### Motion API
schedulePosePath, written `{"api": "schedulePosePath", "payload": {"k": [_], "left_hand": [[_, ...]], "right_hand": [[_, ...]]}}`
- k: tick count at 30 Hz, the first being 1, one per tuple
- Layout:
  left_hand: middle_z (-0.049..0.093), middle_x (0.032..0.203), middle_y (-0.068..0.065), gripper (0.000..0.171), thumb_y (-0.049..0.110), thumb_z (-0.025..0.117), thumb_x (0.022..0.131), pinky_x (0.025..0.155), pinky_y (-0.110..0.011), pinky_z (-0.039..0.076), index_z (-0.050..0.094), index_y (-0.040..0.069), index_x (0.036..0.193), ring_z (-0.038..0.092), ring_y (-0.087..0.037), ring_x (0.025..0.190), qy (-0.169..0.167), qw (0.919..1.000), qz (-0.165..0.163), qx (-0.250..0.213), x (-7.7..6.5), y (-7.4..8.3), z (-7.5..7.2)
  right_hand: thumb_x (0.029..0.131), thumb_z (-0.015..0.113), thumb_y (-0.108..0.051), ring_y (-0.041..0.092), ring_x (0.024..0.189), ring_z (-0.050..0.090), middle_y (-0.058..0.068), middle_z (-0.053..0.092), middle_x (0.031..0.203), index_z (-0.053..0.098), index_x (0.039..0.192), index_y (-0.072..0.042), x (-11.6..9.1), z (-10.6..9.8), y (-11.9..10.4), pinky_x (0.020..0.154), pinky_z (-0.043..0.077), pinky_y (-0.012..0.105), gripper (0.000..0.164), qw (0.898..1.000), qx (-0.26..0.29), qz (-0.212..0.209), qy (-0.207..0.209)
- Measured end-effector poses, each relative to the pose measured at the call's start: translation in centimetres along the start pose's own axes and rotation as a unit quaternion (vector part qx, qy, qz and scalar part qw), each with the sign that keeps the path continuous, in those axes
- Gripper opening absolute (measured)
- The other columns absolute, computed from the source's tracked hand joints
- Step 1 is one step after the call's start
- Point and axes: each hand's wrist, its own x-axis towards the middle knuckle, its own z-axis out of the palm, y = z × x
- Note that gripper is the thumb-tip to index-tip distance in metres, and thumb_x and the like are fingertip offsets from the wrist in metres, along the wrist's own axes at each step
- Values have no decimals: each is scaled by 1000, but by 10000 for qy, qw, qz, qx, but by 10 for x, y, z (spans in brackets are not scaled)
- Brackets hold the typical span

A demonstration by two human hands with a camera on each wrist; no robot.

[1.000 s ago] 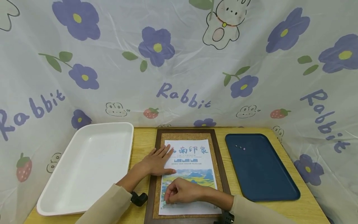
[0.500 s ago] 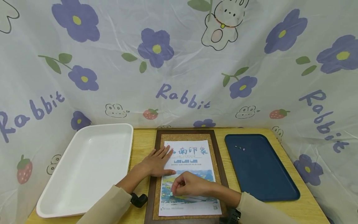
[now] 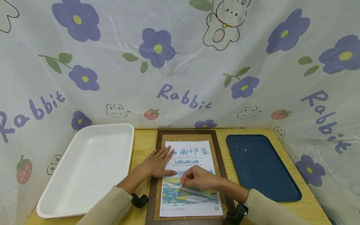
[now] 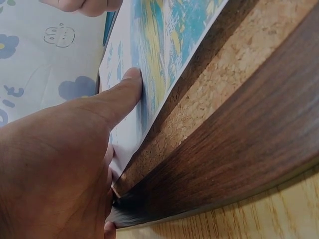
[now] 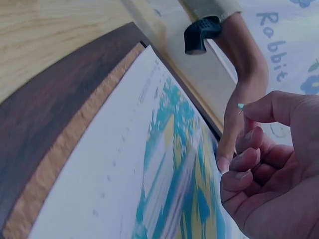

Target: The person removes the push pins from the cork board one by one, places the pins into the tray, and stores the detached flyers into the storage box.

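Note:
A printed poster (image 3: 194,211) with a colourful landscape and large characters lies on a cork board (image 3: 185,137) framed in dark brown wood. Spread flat, my left hand (image 3: 158,164) presses the poster's left side, its thumb on the paper in the left wrist view. My right hand (image 3: 200,178) is over the landscape picture, pinching a small green pushpin (image 5: 240,106) between thumb and index finger. In the right wrist view the pin's thin point sticks out below the fingertips, apart from the paper. The other fingers of that hand are curled.
To the right lies a dark blue tray (image 3: 264,170) with several small pins (image 3: 242,148) near its far left corner. A large white tray (image 3: 91,165) stands on the left. Behind the wooden table (image 3: 142,140) hangs a patterned cloth (image 3: 180,78).
My right hand has moved away and to the right across the poster from its lower left part, still pinching the pin. The left hand has stayed in place.

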Motion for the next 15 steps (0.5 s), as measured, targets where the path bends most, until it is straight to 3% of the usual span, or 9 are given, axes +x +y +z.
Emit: {"api": "schedulePosePath", "payload": {"k": [7, 15], "left_hand": [[11, 178, -14, 98, 65, 59, 101, 130, -60, 13, 20, 8, 171, 13, -35, 164, -75, 9999, -2, -129, -8, 9, -14], [10, 178, -13, 98, 67, 58, 101, 129, -60, 15, 19, 9, 171, 13, -34, 164, -78, 10000, -52, -27, -9, 9, -14]], "right_hand": [[103, 63, -7, 13, 71, 52, 17, 75, 97, 77, 102, 4, -3, -13, 4, 72, 49, 27, 18, 9996, -90, 63, 246], [103, 63, -7, 11, 68, 47, 20, 72, 95, 75, 103, 8, -6, -28, 5, 69, 46, 28, 19, 9985, -214, 87, 497]]}}
